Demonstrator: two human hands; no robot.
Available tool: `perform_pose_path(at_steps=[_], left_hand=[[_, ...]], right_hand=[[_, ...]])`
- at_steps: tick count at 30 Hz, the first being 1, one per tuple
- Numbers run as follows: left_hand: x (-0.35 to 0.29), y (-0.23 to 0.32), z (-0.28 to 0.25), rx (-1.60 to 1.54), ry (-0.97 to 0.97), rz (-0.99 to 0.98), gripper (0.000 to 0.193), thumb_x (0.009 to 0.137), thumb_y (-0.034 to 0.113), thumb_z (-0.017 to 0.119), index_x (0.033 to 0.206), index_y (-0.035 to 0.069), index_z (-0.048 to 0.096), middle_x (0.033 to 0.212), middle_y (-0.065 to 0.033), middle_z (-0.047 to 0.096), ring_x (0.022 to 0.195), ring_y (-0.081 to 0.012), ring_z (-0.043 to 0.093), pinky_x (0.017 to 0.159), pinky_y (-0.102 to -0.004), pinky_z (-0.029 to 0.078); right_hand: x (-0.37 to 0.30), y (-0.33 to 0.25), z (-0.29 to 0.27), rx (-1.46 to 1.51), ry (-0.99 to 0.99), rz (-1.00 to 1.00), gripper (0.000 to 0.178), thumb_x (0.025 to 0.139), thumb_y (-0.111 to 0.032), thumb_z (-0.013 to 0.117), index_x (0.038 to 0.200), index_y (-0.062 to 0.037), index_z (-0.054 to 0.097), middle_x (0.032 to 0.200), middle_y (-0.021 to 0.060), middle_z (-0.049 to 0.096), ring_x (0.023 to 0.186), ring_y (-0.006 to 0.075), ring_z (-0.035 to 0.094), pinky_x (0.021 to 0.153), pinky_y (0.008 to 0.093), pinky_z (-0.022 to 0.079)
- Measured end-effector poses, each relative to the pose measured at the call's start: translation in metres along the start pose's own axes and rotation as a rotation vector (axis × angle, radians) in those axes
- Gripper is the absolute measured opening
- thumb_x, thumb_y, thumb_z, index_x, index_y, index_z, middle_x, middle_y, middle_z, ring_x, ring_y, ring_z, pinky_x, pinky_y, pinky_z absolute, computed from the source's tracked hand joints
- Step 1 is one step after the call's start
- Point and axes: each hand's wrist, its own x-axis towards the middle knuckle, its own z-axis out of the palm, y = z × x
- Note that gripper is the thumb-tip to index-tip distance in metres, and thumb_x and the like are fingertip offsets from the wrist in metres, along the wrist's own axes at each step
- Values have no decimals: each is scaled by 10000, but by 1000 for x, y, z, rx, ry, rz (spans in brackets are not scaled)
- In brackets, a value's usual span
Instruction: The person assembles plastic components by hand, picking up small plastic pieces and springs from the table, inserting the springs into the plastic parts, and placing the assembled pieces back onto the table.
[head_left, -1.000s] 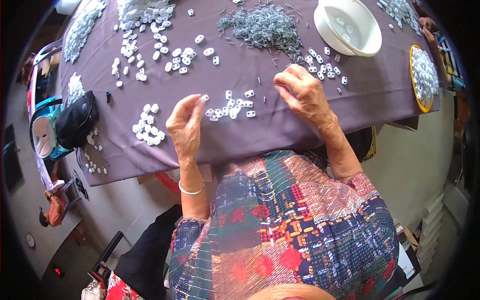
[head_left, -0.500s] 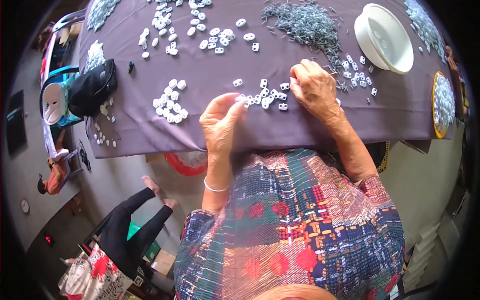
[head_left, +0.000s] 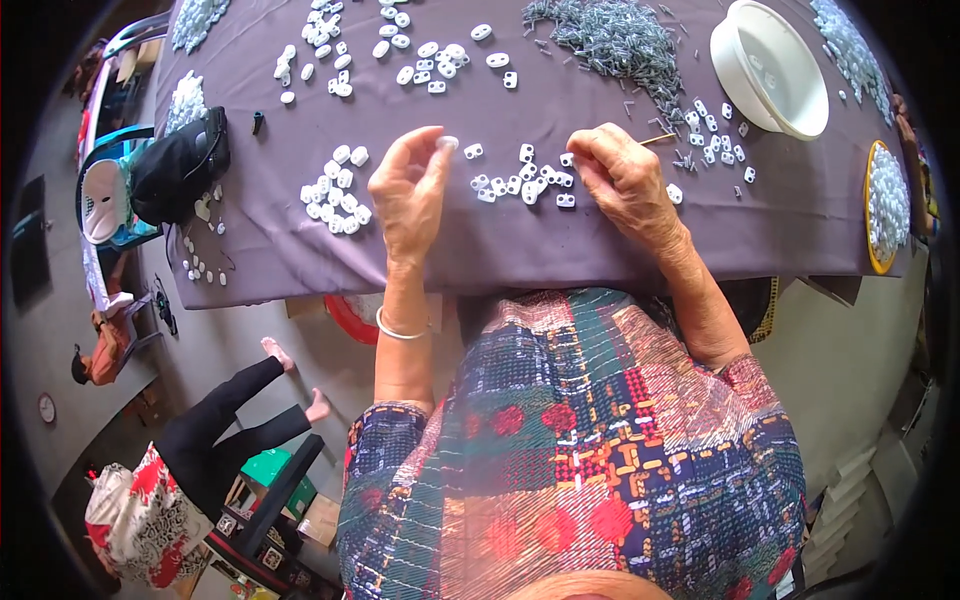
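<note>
My left hand (head_left: 410, 195) is raised over the table and pinches a small white oval plastic piece (head_left: 448, 142) between thumb and fingertips. To its right my right hand (head_left: 632, 188) is closed, fingertips pointing left and down. A thin yellowish stick (head_left: 657, 139) juts out from behind its knuckles; its other end is hidden by the fingers. Between the hands lies a loose group of small white pieces with two dark holes (head_left: 528, 185), one of them beside my right fingertips. Left of my left hand sits a cluster of plain white oval pieces (head_left: 337, 195).
A heap of small grey pins (head_left: 610, 45) lies at the back, beside a white basin (head_left: 728, 75). More white pieces (head_left: 715, 140) are below the basin. A yellow-rimmed tray (head_left: 870, 215) stands far right, a black bag (head_left: 180, 170) far left. A person (head_left: 165, 490) is behind, lower left.
My left hand has moved left and away from me, carrying the white oval piece off the group. My right hand has shifted slightly left. The person at lower left has moved.
</note>
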Motion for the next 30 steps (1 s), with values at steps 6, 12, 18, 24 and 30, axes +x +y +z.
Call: perform_pose_path(at_steps=[6,12,18,24,30], left_hand=[[10,-8,5,351,-91,219,205,744,47,688,944,33,649,737,-29,595,631,-93,541,587,-247,459],[2,-3,1,363,83,246,106,712,72,712,787,44,643,732,-51,571,664,-156,553,619,-279,459],[-4,4,13,517,-80,230,156,701,99,729,828,46,657,761,-35,579,665,-141,549,616,-272,446],[-4,5,15,530,-88,303,147,737,63,705,860,19,639,775,-24,601,635,-97,557,572,-223,444],[-16,20,16,-306,-70,-220,105,817,59,643,893,8,593,786,-53,635,671,-139,629,547,-222,479]], right_hand=[[-5,3,-10,-26,-14,53,132,763,49,605,877,-15,581,772,84,561,676,207,585,606,281,466],[-8,-2,-16,46,-26,80,147,782,47,579,919,-5,594,808,76,594,692,149,591,614,246,470],[-7,-7,-15,332,-72,310,171,786,50,581,953,16,595,832,59,614,722,92,577,634,235,473],[-7,-2,-7,141,7,64,125,780,38,601,901,6,592,804,78,590,690,147,589,607,255,469],[16,12,10,-269,149,-135,153,721,-3,623,860,-41,572,786,78,533,768,247,567,683,355,472]])
